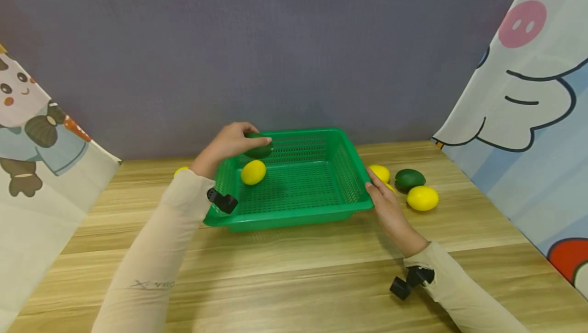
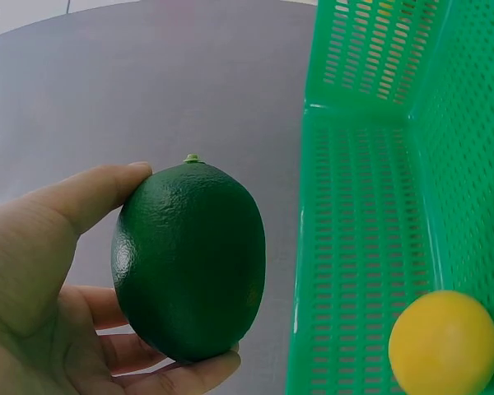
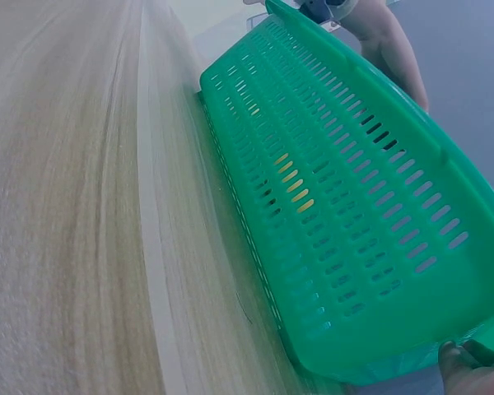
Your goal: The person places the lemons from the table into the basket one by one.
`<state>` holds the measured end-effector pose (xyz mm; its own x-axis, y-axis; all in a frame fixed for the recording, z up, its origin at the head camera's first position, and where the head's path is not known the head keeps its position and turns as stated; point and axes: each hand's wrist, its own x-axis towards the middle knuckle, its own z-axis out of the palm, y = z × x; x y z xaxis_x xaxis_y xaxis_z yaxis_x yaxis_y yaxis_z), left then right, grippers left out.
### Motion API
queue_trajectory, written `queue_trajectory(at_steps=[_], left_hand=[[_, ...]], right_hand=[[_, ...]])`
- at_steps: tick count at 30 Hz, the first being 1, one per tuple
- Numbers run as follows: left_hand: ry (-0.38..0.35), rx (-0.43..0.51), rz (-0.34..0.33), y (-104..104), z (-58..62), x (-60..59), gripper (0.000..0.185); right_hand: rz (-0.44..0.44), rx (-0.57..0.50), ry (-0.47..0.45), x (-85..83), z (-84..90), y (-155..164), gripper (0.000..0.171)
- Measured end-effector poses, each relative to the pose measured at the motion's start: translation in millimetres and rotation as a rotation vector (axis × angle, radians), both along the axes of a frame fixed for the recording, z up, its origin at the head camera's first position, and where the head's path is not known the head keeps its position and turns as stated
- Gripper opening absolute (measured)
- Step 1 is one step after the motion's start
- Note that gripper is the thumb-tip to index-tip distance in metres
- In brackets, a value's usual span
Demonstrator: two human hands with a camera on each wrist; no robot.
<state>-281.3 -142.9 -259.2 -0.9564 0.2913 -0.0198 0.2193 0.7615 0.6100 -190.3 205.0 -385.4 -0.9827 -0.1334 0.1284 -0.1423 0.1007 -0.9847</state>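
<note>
A green slotted basket (image 1: 294, 216) stands on the wooden table. My left hand (image 1: 231, 143) holds a dark green lime (image 1: 260, 151) above the basket's back left corner. In the left wrist view the thumb (image 2: 99, 193) and fingers curl round the lime (image 2: 189, 259), beside the basket wall (image 2: 354, 247). One yellow lemon (image 1: 253, 172) lies inside the basket near that corner, and shows as lemon (image 2: 443, 343) at the lower right. My right hand (image 1: 385, 204) holds the basket's front right rim, thumb on top. A fingertip (image 3: 469, 372) sits under the basket (image 3: 354, 206) corner.
Right of the basket lie a yellow lemon (image 1: 380, 172), a green lime (image 1: 410, 179) and another lemon (image 1: 422, 197). A further lemon (image 1: 180, 170) peeks out behind my left forearm. Printed cloths hang at both sides, a grey wall behind.
</note>
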Motion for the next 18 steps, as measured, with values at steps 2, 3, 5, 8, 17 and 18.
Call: queue_trajectory(at_steps=[2,3,5,8,17,18], left_hand=[[-0.001,0.006,0.004,2.7,-1.4,-2.7,0.061],[-0.002,0.01,0.006,3.7,-1.9,-3.8,0.06],[-0.007,0.023,0.011,6.0,-2.4,-5.5,0.06],[-0.021,0.037,0.021,9.0,-4.0,-8.7,0.06],[-0.072,0.053,0.025,18.5,-14.3,-20.5,0.063],[-0.077,0.051,0.023,19.9,-15.5,-22.1,0.063]], right_hand=[[0.0,0.0,0.001,-0.4,-0.6,0.4,0.056],[-0.001,-0.001,-0.001,-0.5,-0.6,0.5,0.056],[0.0,-0.003,0.002,-0.7,-0.9,0.5,0.056],[-0.002,-0.005,0.001,-1.3,-1.6,0.6,0.056],[-0.01,-0.002,-0.005,-1.7,-1.7,1.1,0.056],[-0.01,0.001,-0.003,-1.6,-1.7,1.3,0.057]])
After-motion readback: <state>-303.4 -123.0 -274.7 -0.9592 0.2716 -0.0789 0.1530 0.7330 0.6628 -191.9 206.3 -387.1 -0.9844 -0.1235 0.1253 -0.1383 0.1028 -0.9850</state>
